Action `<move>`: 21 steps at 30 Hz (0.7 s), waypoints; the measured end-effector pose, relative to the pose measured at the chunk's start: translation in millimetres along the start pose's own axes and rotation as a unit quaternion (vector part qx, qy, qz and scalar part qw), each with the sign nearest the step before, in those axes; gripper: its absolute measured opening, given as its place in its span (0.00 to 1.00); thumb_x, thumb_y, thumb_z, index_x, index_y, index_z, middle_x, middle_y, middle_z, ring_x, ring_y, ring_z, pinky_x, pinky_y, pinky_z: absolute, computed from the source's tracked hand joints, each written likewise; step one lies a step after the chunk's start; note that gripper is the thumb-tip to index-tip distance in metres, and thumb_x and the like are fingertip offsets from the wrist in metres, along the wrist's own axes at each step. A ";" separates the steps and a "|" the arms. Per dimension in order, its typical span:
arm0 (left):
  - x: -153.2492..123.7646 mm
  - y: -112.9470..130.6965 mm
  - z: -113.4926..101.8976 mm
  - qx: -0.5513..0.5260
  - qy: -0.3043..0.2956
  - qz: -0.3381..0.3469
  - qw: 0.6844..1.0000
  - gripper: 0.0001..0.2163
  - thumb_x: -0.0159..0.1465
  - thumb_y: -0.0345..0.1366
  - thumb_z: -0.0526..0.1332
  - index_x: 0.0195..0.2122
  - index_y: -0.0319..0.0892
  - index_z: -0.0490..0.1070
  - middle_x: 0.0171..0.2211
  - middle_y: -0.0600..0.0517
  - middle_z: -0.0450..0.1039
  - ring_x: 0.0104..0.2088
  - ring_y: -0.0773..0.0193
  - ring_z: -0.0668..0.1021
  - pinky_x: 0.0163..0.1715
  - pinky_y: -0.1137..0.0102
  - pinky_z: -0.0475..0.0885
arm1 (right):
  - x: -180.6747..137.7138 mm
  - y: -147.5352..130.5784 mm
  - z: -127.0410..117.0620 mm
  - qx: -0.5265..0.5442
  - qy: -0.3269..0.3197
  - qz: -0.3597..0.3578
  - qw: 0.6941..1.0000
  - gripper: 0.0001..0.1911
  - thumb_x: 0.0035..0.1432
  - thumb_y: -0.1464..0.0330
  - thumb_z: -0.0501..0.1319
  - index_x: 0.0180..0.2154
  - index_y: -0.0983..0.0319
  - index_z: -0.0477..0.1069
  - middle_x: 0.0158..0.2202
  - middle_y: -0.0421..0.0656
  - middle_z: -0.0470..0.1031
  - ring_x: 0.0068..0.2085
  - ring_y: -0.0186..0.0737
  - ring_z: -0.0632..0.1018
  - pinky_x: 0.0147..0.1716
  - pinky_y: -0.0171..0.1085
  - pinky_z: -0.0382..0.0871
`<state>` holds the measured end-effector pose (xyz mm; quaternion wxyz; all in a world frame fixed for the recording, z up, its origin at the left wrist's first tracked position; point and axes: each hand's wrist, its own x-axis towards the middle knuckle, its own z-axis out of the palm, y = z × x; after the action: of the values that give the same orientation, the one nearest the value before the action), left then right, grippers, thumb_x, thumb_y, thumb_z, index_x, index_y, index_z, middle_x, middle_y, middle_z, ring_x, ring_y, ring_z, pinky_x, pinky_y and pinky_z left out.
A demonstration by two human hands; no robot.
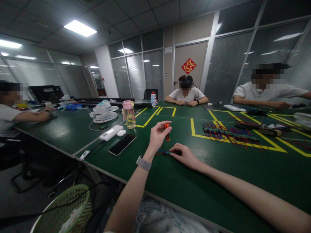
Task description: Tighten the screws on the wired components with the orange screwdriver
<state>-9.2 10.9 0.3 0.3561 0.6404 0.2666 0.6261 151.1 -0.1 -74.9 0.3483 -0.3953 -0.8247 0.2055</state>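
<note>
Head view: two bare hands work a small screwdriver over a part on a green table.

Nearest, a green mesh basket (68,207) sits below the table (218,194) edge; the right hand (186,155) presses a small dark wired part (170,152) flat; the left hand (157,136), a watch (143,163) on its wrist, pinches an orange-handled screwdriver (166,131) upright above that part; a phone (122,144) lies left; coloured wire bundles (228,133) lie beyond; a seated person (186,94) faces from the far side.
</note>
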 end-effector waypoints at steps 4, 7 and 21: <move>0.3 0.0 0.2 0.024 0.001 0.023 0.999 0.12 0.61 0.39 0.59 0.44 0.44 0.75 0.48 0.47 0.70 0.46 0.62 0.74 0.41 0.71 0.71 | 0.3 -0.2 0.1 0.001 0.001 0.000 1.000 0.07 0.54 0.71 0.60 0.35 0.63 0.76 0.32 0.43 0.71 0.32 0.35 0.72 0.33 0.35 0.67; 0.2 -2.1 0.9 -0.053 -0.036 -0.009 0.998 0.16 0.63 0.39 0.56 0.51 0.45 0.70 0.50 0.46 0.69 0.46 0.61 0.75 0.42 0.67 0.72 | 0.3 -0.2 0.2 0.001 0.002 0.003 1.000 0.07 0.54 0.71 0.60 0.35 0.63 0.76 0.32 0.43 0.71 0.32 0.36 0.72 0.32 0.36 0.67; 0.0 -1.6 0.2 -0.034 -0.029 -0.009 0.999 0.17 0.61 0.40 0.59 0.50 0.43 0.70 0.42 0.47 0.72 0.38 0.64 0.76 0.38 0.69 0.73 | 0.3 -0.5 0.4 0.001 -0.001 0.002 1.000 0.08 0.54 0.71 0.60 0.35 0.63 0.76 0.32 0.43 0.71 0.32 0.36 0.72 0.33 0.35 0.67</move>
<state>-8.8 11.8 -0.9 0.3910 0.6433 0.2409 0.6126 150.3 -0.2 -74.8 0.3477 -0.3964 -0.8240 0.2076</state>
